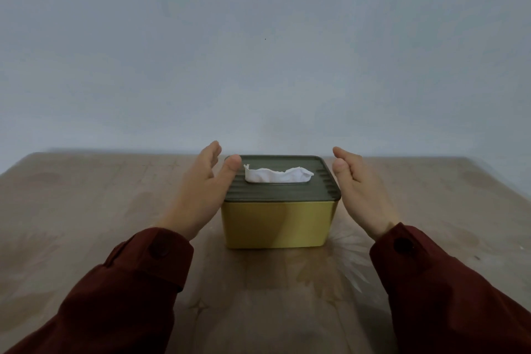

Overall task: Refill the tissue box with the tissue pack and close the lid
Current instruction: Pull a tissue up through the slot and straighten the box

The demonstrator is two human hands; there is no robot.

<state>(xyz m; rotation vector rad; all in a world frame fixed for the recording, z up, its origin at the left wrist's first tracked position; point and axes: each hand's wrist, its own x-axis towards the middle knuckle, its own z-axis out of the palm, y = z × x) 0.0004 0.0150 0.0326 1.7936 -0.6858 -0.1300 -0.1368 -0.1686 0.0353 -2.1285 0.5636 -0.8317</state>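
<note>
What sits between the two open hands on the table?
In the head view, the yellow tissue box sits between the left hand and right hand, its dark ribbed lid on and a white tissue poking out.

Single head-worn wide-angle view, looking forward and slightly down across the table (86,210) toward a plain wall (258,37) filling the upper half of frame. Close range: tissue box (278,221) sits centre, just below mid-frame, left hand (201,192) and right hand (362,190) flanking it, sleeves entering from the bottom corners. No second view
</note>
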